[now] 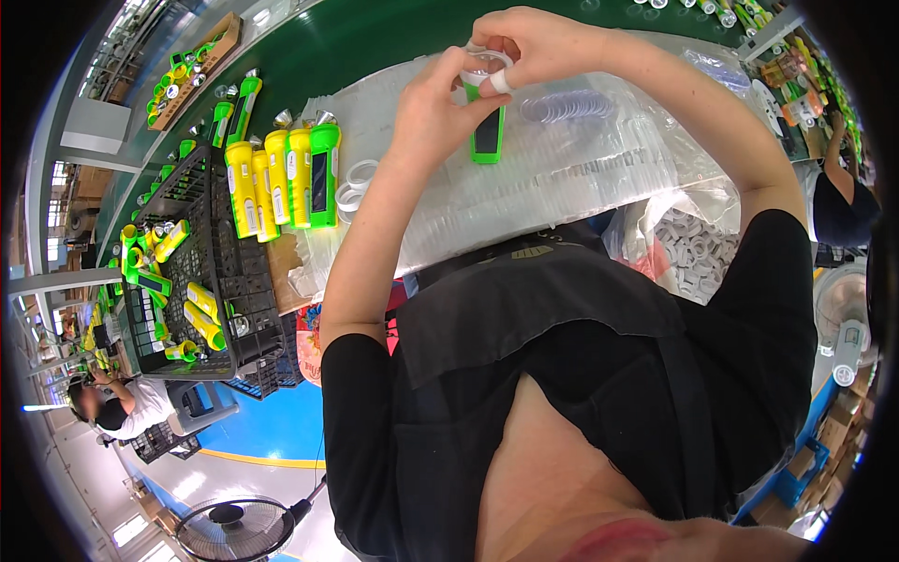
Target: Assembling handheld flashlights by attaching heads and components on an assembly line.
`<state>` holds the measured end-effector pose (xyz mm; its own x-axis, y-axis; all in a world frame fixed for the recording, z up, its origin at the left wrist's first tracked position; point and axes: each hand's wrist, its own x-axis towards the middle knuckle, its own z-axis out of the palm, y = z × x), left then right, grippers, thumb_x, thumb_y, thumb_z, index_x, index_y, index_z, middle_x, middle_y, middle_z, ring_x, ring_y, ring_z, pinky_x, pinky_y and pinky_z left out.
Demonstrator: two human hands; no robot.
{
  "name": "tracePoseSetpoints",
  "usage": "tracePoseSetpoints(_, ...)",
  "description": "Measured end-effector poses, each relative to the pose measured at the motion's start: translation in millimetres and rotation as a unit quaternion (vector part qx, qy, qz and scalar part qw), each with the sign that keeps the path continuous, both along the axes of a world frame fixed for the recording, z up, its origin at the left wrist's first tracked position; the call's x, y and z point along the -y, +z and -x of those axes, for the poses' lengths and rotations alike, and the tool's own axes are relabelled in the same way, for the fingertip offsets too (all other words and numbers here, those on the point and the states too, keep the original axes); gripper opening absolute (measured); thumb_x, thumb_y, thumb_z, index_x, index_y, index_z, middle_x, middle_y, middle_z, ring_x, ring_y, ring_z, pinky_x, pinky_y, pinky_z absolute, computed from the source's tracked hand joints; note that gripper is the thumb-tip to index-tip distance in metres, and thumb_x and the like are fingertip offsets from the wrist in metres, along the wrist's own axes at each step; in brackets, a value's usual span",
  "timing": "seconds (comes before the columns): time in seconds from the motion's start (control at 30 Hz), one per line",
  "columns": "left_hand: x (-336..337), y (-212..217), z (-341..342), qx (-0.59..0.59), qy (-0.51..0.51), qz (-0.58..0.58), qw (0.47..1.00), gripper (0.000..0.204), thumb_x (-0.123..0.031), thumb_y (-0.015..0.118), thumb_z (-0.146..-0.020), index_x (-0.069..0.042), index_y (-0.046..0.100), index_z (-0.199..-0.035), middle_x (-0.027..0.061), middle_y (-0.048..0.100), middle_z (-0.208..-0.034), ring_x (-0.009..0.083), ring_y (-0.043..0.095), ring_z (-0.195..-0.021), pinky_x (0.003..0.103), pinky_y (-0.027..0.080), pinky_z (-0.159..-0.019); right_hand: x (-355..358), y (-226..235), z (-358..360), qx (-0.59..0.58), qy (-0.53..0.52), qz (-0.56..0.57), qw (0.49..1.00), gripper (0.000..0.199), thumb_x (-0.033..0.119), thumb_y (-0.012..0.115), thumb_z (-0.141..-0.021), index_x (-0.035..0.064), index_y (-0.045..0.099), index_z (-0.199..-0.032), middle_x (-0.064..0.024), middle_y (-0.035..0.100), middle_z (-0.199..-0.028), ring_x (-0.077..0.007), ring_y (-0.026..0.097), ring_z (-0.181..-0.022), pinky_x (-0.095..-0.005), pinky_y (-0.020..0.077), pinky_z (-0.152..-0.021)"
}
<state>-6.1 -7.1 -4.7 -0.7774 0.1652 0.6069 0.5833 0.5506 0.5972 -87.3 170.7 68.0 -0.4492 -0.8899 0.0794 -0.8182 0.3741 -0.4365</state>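
While gripping green torch [487,136], both hands closed

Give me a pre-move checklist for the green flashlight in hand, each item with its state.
1. Left hand has a grip on the green flashlight: ok.
2. Right hand at the clear ring on its top end: ok.
3. Ring seated square: cannot tell, fingers cover it.
4. Spare white rings beside the row: ok.
5. Row of flashlights lying side by side: ok.
6. Black crate holds more flashlights: ok.

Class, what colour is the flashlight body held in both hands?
Bright green flashlight with a dark panel; head view.
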Motion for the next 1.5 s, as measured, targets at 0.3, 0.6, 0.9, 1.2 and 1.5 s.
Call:
tracePoseSetpoints(0.3, 24, -3, -40, 0.268, -0.215, -0.098, 0.934, 0.095, -0.022, 0.083, -0.076, -0.009, 0.025, -0.15, 0.0115, 0.064, -0.113, 0.0208, 0.062, -0.106, 0.036, 0.049, -0.092, -22, 8, -50, 0.104, 0.003, 0.264, 0.959, 0.041, 0.027, 0.074, -0.082, 0.0029, 0.057, -0.11, -0.0054, 0.061, -0.085, -0.0123, 0.057, -0.074, -0.0279, 0.0475, -0.067)
tracePoseSetpoints(0.6, 29, 1, 40, 0.365, -0.007, 0.014, 0.931, 0.073, -0.038, 0.078, -0.077, -0.008, 0.044, -0.135, 0.0158, 0.068, -0.095, 0.0303, 0.067, -0.084, 0.039, 0.052, -0.078, 21, -97, 48, 0.012, -0.159, 0.336, 0.928, 0.032, 0.036, 0.044, -0.1, 0.0115, 0.058, -0.116, -0.0099, 0.069, -0.098, -0.0286, 0.067, -0.089, -0.0322, 0.0507, -0.078)
tracePoseSetpoints(0.9, 151, -20, -28, 0.064, 0.33, 0.215, 0.917, 0.066, -0.037, 0.078, -0.073, -0.01, 0.054, -0.128, 0.017, 0.063, -0.101, 0.0363, 0.064, -0.088, 0.043, 0.054, -0.075, -43, -158, 246, -0.056, -0.493, 0.272, 0.824, 0.065, 0.053, 0.059, -0.09, 0.0023, 0.044, -0.128, -0.0202, 0.068, -0.106, -0.0368, 0.066, -0.099, -0.0426, 0.051, -0.082)
tracePoseSetpoints(1.2, 176, -36, -38, 0.067, 0.318, 0.263, 0.908, 0.056, -0.025, 0.077, -0.072, -0.014, 0.058, -0.123, 0.0168, 0.064, -0.086, 0.0342, 0.064, -0.081, 0.044, 0.053, -0.069, 23, -123, 159, -0.079, -0.248, 0.201, 0.944, 0.032, 0.032, 0.063, -0.091, 0.0092, 0.064, -0.113, -0.0091, 0.068, -0.102, -0.0244, 0.066, -0.091, -0.035, 0.0525, -0.081)
tracePoseSetpoints(1.5, 84, 33, -25, -0.057, 0.124, 0.057, 0.989, 0.068, -0.008, 0.085, -0.065, -0.012, 0.056, -0.127, 0.0099, 0.067, -0.093, 0.0202, 0.066, -0.076, 0.031, 0.054, -0.063, 116, -80, -32, 0.418, -0.042, 0.471, 0.776, 0.05, 0.027, 0.071, -0.088, 0.0015, 0.048, -0.124, -0.0083, 0.061, -0.112, -0.0143, 0.059, -0.106, -0.0308, 0.0497, -0.088)
